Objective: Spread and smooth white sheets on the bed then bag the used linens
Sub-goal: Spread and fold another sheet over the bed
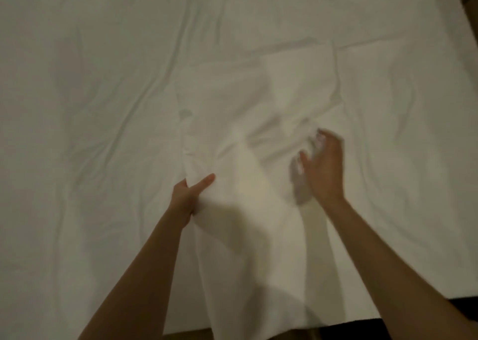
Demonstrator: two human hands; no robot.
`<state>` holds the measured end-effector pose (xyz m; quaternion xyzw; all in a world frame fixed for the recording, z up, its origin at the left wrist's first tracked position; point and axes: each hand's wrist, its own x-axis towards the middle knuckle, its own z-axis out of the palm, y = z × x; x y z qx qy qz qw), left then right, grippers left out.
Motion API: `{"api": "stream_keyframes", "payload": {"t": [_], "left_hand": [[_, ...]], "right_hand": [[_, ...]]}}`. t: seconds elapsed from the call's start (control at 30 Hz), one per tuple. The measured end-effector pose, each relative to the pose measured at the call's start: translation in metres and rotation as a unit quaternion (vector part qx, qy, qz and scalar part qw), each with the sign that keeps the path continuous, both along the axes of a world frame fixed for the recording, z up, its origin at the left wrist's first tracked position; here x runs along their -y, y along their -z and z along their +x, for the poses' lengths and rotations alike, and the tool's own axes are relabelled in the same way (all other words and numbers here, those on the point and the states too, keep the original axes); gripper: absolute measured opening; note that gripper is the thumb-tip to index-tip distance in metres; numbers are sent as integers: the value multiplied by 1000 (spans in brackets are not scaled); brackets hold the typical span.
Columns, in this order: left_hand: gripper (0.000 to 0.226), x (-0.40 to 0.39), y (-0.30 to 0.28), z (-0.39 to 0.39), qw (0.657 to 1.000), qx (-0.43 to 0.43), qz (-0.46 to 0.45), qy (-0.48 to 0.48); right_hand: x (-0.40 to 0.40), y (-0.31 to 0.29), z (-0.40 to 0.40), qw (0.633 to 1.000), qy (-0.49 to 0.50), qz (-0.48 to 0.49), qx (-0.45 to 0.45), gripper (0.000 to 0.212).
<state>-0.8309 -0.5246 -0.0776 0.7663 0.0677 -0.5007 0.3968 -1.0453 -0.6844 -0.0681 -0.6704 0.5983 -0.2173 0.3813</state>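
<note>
Both forearms enter from the bottom of the frame. Left hand [192, 195], lower centre, grips the left edge of a loose white cloth [248, 164], thumb on top. Right hand [323, 169], right of centre, hovers over the cloth's right side, fingers spread and blurred, holding nothing. Cloth lies crumpled at centre on 1 wrinkled white sheet [103, 81] covering the bed [463, 275].

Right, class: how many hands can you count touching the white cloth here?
1 for certain. The left hand grips the folded white cloth at its left edge; the right hand is blurred at its right side, contact unclear.
</note>
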Motion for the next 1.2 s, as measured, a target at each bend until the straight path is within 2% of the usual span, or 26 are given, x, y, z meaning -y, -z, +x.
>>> {"api": "stream_keyframes", "payload": {"t": [0.07, 0.13, 0.2, 0.27, 0.37, 0.47, 0.57, 0.63, 0.7, 0.77, 0.9, 1.13, 1.2], "left_hand": [[48, 1, -2, 4, 1000, -30, 0, -1], [54, 3, -7, 11, 996, -83, -15, 21], [50, 3, -16, 18, 986, -152, -36, 55], [46, 5, -29, 22, 974, -202, -49, 93], [31, 9, -49, 21, 964, -226, -65, 124], [19, 17, -72, 11, 966, -206, -78, 138], [25, 29, -89, -3, 967, -178, -109, 148], [28, 43, -102, -14, 965, -157, -128, 165], [17, 61, -119, -27, 962, -125, -148, 190], [9, 82, -138, -44, 953, -92, -167, 234], [19, 129, -172, -84, 930, -12, -185, 317], [9, 223, -191, -182, 915, 48, -189, 353], [24, 256, -188, -213, 893, 85, -200, 394]], "right_hand": [[-65, 1, 13, 991, -99, 56, -70, 73], [-128, 0, 21, 963, -182, 113, -166, 85], [-174, -3, 30, 945, -210, 144, -208, 98], [-202, -13, 43, 948, -174, 177, -197, 106], [-230, -39, 62, 958, -107, 200, -175, 114], [-241, -61, 75, 963, -55, 201, -172, 120], [-233, -74, 81, 961, -5, 204, -189, 124], [-224, -85, 81, 963, 24, 177, -202, 125], [-213, -97, 79, 965, 63, 148, -205, 125], [-197, -114, 72, 964, 97, 141, -203, 121], [-154, -151, 34, 974, 123, 126, -142, 97], [-35, -203, -114, 972, 94, 105, -187, 48], [4, -199, -155, 972, 98, 118, -179, 40]]}}
